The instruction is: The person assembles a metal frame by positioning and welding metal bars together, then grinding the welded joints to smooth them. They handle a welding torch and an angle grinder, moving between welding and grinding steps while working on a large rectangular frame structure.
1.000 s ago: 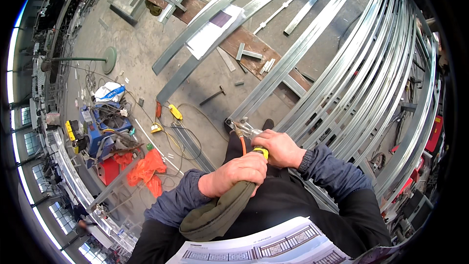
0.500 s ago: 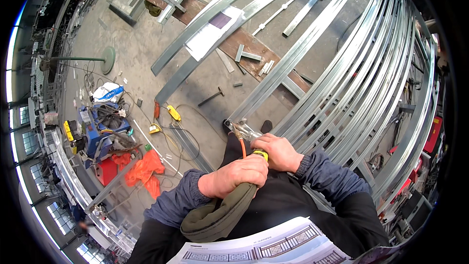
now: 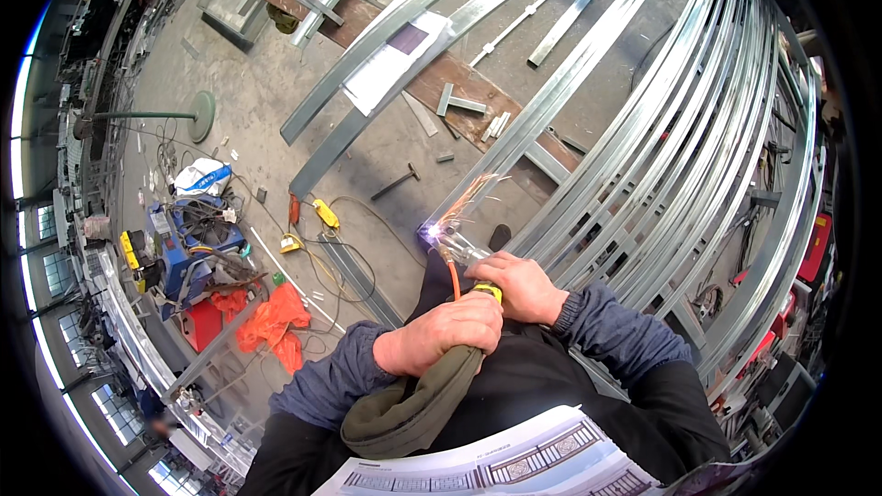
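Note:
My left hand (image 3: pixel 446 335) is wrapped around the handle of a welding gun (image 3: pixel 470 251) with a yellow and black collar. An olive fabric-sleeved cable (image 3: pixel 400 413) trails from beneath that hand and loops over my left forearm. Just ahead, my right hand (image 3: pixel 516 288) has its fingers curled at the gun's silver front body; part of its grip is hidden. An orange hose (image 3: pixel 455 280) runs along the gun's left side. At its tip, a bright white-violet spot throws orange sparks (image 3: pixel 473 200) over the near end of a long galvanized square tube (image 3: pixel 542 115).
Many more galvanized tubes (image 3: pixel 684 138) lie side by side to the right. A hammer (image 3: pixel 395 182), a yellow tool (image 3: pixel 326 213) and cables lie on the floor. Paper sheets (image 3: pixel 397 62) rest on tubes ahead; orange plastic (image 3: pixel 276 321) and a blue machine (image 3: pixel 179 243) are left. A printed sheet (image 3: pixel 496 459) covers my lap.
A bright glow and flying sparks have appeared at the gun's tip on the tube end. Both hands keep nearly the same place and grip.

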A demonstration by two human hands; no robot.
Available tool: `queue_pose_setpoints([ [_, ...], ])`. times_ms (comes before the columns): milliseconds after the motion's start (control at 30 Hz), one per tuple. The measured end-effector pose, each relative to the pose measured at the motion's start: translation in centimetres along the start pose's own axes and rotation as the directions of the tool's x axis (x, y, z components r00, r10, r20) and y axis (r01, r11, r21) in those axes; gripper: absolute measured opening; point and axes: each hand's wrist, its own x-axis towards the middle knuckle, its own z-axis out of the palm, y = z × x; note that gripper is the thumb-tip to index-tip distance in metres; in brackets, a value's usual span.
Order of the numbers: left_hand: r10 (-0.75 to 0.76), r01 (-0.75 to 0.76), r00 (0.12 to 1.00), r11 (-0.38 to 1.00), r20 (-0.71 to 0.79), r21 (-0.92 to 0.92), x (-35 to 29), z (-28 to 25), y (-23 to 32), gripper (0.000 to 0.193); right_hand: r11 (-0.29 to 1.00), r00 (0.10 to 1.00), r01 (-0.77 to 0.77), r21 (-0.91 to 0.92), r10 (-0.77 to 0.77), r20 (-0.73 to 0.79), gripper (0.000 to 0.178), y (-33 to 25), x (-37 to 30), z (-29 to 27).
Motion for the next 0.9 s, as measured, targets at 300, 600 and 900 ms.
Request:
queue_pose_setpoints([
  [300,0.022,-0.021,1.000,0.999,-0.019,0.029,0.5,0.4,0.0,0.021,1.000,1.000,0.015,-0.005,-0.015,0.017,0.040,0.4,0.0,-0.7],
  [600,0.011,-0.009,0.999,0.999,-0.043,0.039,0.8,0.0,0.3,0.022,1.000,1.000,0.028,0.006,-0.028,0.007,0.036,0.6,0.4,-0.5],
  [900,0.004,0.000,0.997,0.998,-0.083,0.055,0.5,-0.3,0.5,0.023,1.000,0.998,0.022,-0.006,-0.022,0.061,0.035,0.0,1.2,-1.3],
])
